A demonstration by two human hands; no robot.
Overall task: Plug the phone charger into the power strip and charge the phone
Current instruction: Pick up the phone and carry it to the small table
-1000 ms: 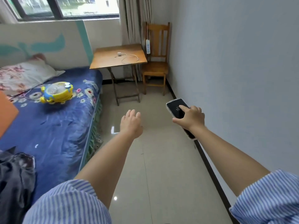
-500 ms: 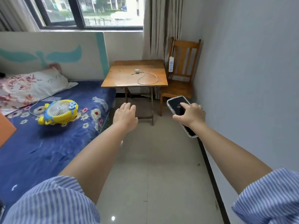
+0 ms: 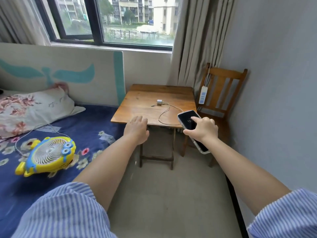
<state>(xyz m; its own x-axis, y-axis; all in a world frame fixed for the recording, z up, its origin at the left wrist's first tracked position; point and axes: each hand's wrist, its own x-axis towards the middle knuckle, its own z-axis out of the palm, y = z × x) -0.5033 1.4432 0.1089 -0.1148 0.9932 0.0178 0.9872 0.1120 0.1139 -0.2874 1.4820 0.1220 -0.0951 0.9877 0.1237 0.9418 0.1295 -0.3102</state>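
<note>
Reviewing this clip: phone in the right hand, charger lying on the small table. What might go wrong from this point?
1. The phone is pinched in the right hand over bare floor; plugging one-handed may loosen that hold.
2. The cable loops near the wooden table's front edge, so lifting the charger could snag or drag it off.
3. The power strip hangs on the chair; pushing a plug in may swing it.

Both arms reach forward from striped sleeves, bare to the hands. The left hand [image 3: 137, 130] is at frame centre, palm down, fingers loosely extended. The right hand [image 3: 203, 128], right of it, grips a phone [image 3: 187, 120], forefinger on its screen.
</note>
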